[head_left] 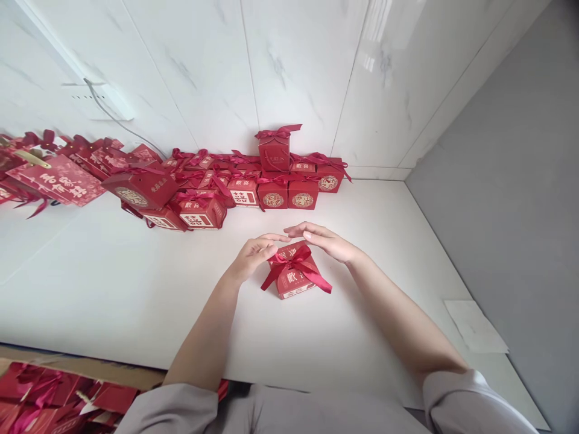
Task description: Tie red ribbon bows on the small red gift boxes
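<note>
A red gift box [294, 276] with white Chinese characters sits on the white table in front of me. Its dark red ribbon [292, 260] is tied in a bow on top, the two tails hanging over the sides. My left hand [259, 256] is at the box's far left corner, thumb close to the ribbon and fingers stretched out. Above the far right edge hovers my right hand [324, 240], its fingers extended toward the left fingertips. Neither hand grips the box; whether a fingertip touches it is unclear.
Several similar red boxes [202, 212] stand in rows along the marbled wall, one box [274, 150] stacked higher. Red gift bags [63, 178] lie at the far left. More red boxes [67, 392] fill a carton at lower left. A grey wall [506, 199] bounds the right.
</note>
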Tool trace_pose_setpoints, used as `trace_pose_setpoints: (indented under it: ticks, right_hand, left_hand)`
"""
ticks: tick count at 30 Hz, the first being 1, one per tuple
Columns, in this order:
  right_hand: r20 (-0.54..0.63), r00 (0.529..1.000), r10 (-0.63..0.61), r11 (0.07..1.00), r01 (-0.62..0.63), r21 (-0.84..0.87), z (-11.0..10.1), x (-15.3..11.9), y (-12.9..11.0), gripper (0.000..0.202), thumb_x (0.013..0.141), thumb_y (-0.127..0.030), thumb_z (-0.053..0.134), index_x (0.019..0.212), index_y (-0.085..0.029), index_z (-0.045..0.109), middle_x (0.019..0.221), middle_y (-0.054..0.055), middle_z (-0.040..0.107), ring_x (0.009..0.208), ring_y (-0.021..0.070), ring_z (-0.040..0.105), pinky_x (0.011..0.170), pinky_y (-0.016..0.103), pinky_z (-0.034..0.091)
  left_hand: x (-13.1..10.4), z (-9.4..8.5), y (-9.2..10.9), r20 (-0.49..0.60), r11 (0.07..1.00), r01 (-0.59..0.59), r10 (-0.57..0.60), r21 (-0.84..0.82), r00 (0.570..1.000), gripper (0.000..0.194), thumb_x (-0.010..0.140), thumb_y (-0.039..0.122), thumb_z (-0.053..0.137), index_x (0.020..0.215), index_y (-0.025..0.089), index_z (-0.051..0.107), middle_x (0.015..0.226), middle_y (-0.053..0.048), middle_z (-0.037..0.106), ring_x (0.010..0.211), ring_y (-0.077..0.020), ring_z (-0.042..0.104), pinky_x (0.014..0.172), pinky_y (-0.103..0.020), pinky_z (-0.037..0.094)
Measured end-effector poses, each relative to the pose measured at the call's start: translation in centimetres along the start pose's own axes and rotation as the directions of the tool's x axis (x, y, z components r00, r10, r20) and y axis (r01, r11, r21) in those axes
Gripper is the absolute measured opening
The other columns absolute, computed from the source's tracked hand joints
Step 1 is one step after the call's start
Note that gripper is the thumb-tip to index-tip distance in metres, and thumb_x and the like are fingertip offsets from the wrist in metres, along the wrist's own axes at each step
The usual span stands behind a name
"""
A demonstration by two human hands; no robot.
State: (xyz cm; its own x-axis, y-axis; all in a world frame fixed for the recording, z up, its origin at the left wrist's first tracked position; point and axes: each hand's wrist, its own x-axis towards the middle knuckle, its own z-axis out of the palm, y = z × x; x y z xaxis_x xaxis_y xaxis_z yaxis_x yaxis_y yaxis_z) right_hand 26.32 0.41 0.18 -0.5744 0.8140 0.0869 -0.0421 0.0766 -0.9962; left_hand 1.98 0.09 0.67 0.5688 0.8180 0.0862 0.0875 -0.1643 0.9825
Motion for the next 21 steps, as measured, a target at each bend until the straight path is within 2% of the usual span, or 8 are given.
trace_pose_setpoints:
  ticks: [2, 4, 6, 8, 11, 13, 18, 21]
  right_hand:
    - [0.076, 0.997, 0.027, 0.999, -0.03, 0.039, -0.5, -0.8, 1.0, 0.054, 0.089, -0.059, 0.054, 0.133, -0.028, 0.053, 0.145, 0.009, 0.049, 0.135, 0.0267, 0.044, 0.112, 0.049, 0.03]
    - [0.197, 0.98, 0.005, 0.997, -0.021, 0.079, -1.1, -1.8, 2.2, 0.087, 0.076, -0.063, 0.069, 0.148, -0.032, 0.033, 0.156, 0.011, 0.033, 0.144, 0.0294, 0.029, 0.114, 0.051, 0.026]
    - [0.238, 0.971, -0.017, 0.998, 0.002, 0.066, -1.4, -2.9, 3.4, 0.117, 0.063, -0.057, 0.082, 0.154, -0.034, 0.012, 0.16, 0.011, 0.021, 0.148, 0.0296, 0.017, 0.117, 0.053, 0.018]
    - [0.247, 0.968, 0.037, 0.999, -0.033, -0.021, -1.4, -3.9, 4.3, 0.132, 0.058, -0.046, 0.088, 0.154, -0.036, -0.001, 0.162, 0.01, 0.014, 0.15, 0.0286, 0.011, 0.118, 0.052, 0.012]
    - [0.213, 0.966, 0.145, 0.978, -0.106, -0.182, -0.5, -5.0, 4.8, 0.137, 0.058, -0.034, 0.09, 0.153, -0.037, -0.008, 0.164, 0.008, 0.004, 0.15, 0.0285, 0.006, 0.119, 0.051, 0.012]
    - [0.167, 0.975, 0.144, 0.966, -0.101, -0.237, 0.4, -5.2, 4.8, 0.136, 0.058, -0.031, 0.089, 0.153, -0.037, -0.009, 0.164, 0.008, 0.006, 0.15, 0.0301, 0.009, 0.119, 0.052, 0.016]
    - [0.018, 1.0, -0.018, 0.959, 0.023, -0.282, 2.5, -5.0, 5.6, 0.129, 0.062, -0.03, 0.086, 0.154, -0.036, -0.004, 0.157, 0.01, 0.029, 0.142, 0.033, 0.032, 0.115, 0.054, 0.029]
    - [-0.14, 0.98, -0.138, 0.941, 0.086, -0.328, 2.9, -4.5, 6.8, 0.125, 0.064, -0.032, 0.084, 0.155, -0.036, -0.002, 0.153, 0.01, 0.034, 0.139, 0.0322, 0.038, 0.115, 0.053, 0.03]
  left_hand:
    - [0.0, 0.1, 0.1, -0.01, 1.0, -0.015, 0.015, 0.02, 1.0, 0.043, 0.089, 0.047, 0.055, 0.058, 0.017, 0.056, 0.127, -0.009, 0.063, 0.123, -0.0297, 0.054, 0.109, -0.045, 0.035]
    - [-0.1, 0.2, 0.2, -0.027, 0.999, -0.026, 0.027, 0.041, 0.999, 0.042, 0.089, 0.048, 0.054, 0.059, 0.018, 0.053, 0.128, -0.009, 0.062, 0.124, -0.0291, 0.052, 0.111, -0.044, 0.033]
    - [-0.1, 0.3, 0.1, -0.035, 0.999, -0.023, 0.024, 0.042, 0.999, 0.036, 0.089, 0.048, 0.054, 0.068, 0.018, 0.055, 0.129, -0.01, 0.061, 0.126, -0.0289, 0.05, 0.111, -0.045, 0.032]
    - [0.0, 0.3, -0.1, -0.042, 1.0, -0.022, 0.022, 0.009, 0.999, 0.028, 0.088, 0.047, 0.056, 0.083, 0.019, 0.057, 0.13, -0.011, 0.059, 0.129, -0.0288, 0.049, 0.11, -0.045, 0.034]
    - [0.1, 0.3, -0.4, -0.068, 0.997, -0.048, 0.044, -0.062, 0.997, 0.028, 0.086, 0.046, 0.059, 0.098, 0.021, 0.055, 0.13, -0.011, 0.057, 0.129, -0.0279, 0.049, 0.109, -0.045, 0.035]
    - [0.1, 0.1, -0.6, -0.089, 0.996, -0.052, 0.046, -0.072, 0.995, 0.03, 0.087, 0.047, 0.057, 0.099, 0.02, 0.054, 0.13, -0.012, 0.057, 0.126, -0.0274, 0.051, 0.108, -0.045, 0.036]
    - [0.3, -0.8, -1.7, -0.19, 0.999, -0.006, -0.002, -0.045, 0.982, 0.034, 0.089, 0.053, 0.048, 0.097, 0.02, 0.055, 0.128, -0.011, 0.06, 0.121, -0.0256, 0.055, 0.104, -0.043, 0.04]
    - [0.7, -1.4, -3.3, -0.271, 1.0, 0.023, -0.023, -0.004, 0.962, 0.035, 0.091, 0.051, 0.04, 0.1, 0.021, 0.055, 0.126, -0.009, 0.062, 0.118, -0.0243, 0.058, 0.101, -0.042, 0.043]
